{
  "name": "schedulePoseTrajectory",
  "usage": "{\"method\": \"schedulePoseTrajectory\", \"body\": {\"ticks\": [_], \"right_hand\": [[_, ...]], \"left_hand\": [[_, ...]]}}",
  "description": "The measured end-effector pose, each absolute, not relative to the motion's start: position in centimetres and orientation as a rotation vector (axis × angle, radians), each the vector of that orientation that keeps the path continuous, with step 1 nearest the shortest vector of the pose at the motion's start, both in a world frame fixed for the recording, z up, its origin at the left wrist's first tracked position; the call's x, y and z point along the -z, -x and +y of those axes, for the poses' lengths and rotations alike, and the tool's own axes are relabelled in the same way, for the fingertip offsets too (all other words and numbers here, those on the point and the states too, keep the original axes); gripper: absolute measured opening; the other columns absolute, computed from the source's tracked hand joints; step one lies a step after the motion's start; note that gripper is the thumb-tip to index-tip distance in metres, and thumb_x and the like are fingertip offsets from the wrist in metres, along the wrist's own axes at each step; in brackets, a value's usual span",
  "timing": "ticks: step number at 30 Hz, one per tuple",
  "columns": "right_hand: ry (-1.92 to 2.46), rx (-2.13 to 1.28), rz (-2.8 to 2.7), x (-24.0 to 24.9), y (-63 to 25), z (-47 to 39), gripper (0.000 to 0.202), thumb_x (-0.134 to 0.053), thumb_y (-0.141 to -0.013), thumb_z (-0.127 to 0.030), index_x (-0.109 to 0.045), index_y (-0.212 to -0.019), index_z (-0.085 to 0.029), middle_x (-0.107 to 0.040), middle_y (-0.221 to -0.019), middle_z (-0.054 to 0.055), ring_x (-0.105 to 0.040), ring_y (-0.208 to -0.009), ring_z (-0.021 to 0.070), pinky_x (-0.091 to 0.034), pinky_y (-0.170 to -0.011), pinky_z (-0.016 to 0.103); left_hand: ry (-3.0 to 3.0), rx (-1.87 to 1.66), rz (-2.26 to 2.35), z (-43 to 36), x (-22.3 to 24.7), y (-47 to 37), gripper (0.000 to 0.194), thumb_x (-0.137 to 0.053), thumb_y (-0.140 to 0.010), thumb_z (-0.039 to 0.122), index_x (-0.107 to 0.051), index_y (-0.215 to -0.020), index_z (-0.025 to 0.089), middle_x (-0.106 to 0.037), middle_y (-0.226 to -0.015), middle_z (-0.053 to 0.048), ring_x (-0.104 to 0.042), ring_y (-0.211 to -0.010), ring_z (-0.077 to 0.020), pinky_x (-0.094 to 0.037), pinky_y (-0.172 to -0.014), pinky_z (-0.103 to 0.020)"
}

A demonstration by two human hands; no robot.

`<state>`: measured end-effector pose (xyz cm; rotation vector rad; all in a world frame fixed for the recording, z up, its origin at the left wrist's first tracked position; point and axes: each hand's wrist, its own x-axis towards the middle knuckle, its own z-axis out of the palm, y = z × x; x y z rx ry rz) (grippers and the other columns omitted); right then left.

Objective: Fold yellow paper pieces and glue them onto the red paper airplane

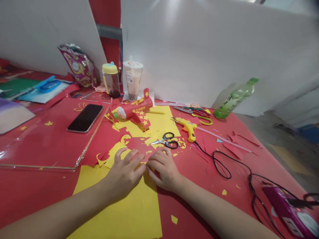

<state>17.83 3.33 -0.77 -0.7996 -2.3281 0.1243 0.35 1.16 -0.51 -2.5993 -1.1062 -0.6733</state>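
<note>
My left hand (127,171) rests over the top part of a yellow sheet (119,212), its fingers spread and bent, holding nothing that shows. Beside it, my right hand (163,169) has its fingers curled near the sheet's upper right corner; whether something small is between them is hidden. The fingertips of both hands nearly meet. Just beyond them lie small black-handled scissors (165,141) among yellow paper scraps. Farther back, a red paper-covered airplane shape (137,109) with yellow stars lies on another yellow sheet (161,122).
A yellow glue gun (186,127) with a black cord lies right of the scissors. A purple power strip (286,209) is at the lower right. A phone (85,118) lies on the left. Behind stand a lidded bottle (111,81), a milk-tea cup (133,79) and a green bottle (234,99).
</note>
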Motion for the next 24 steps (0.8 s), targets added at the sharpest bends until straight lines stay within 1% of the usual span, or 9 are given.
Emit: {"method": "schedulePoseTrajectory", "body": {"ticks": [5,11,16,20,24], "right_hand": [[0.765,-0.032,-2.339,1.05,-17.83,3.41,0.012,-0.046,-0.077,-0.016,-0.051,-0.065,-0.018,-0.058,-0.066,0.001,-0.046,-0.065,0.013,-0.031,-0.073,0.034],[0.752,0.043,-2.333,0.96,-17.95,3.39,0.015,-0.047,-0.074,-0.016,-0.049,-0.059,-0.018,-0.055,-0.058,-0.001,-0.044,-0.06,0.0119,-0.032,-0.071,0.033],[0.825,0.038,-2.261,0.81,-18.12,3.59,0.014,-0.047,-0.074,-0.014,-0.05,-0.061,-0.018,-0.056,-0.058,-0.001,-0.045,-0.059,0.012,-0.031,-0.071,0.033],[0.784,0.051,-2.31,0.82,-17.92,3.49,0.015,-0.047,-0.076,-0.016,-0.052,-0.062,-0.019,-0.057,-0.06,-0.001,-0.046,-0.061,0.012,-0.031,-0.073,0.033],[0.732,0.119,-2.321,0.91,-17.77,3.41,0.017,-0.047,-0.075,-0.017,-0.05,-0.059,-0.017,-0.056,-0.057,-0.001,-0.042,-0.059,0.0112,-0.031,-0.07,0.031]], "left_hand": [[2.583,0.691,-1.101,1.21,0.63,-0.36,0.01,-0.049,-0.076,0.014,-0.058,-0.077,0.018,-0.062,-0.097,-0.007,-0.049,-0.097,-0.0244,-0.028,-0.087,-0.046],[2.562,0.754,-1.103,1.12,0.17,-0.64,0.013,-0.047,-0.08,0.018,-0.059,-0.074,0.017,-0.064,-0.092,-0.007,-0.05,-0.094,-0.024,-0.029,-0.086,-0.046],[2.492,0.761,-1.226,1.52,-0.1,-0.23,0.015,-0.045,-0.08,0.014,-0.06,-0.079,0.016,-0.064,-0.091,-0.007,-0.05,-0.094,-0.0251,-0.029,-0.086,-0.046],[2.541,0.772,-1.171,1.46,0.13,-0.37,0.015,-0.047,-0.08,0.018,-0.06,-0.087,0.016,-0.064,-0.096,-0.008,-0.049,-0.098,-0.0268,-0.027,-0.088,-0.048],[2.616,0.747,-1.056,1.3,0.52,-0.53,0.018,-0.045,-0.076,0.01,-0.059,-0.086,0.014,-0.063,-0.1,-0.009,-0.047,-0.101,-0.0262,-0.026,-0.089,-0.046]]}}
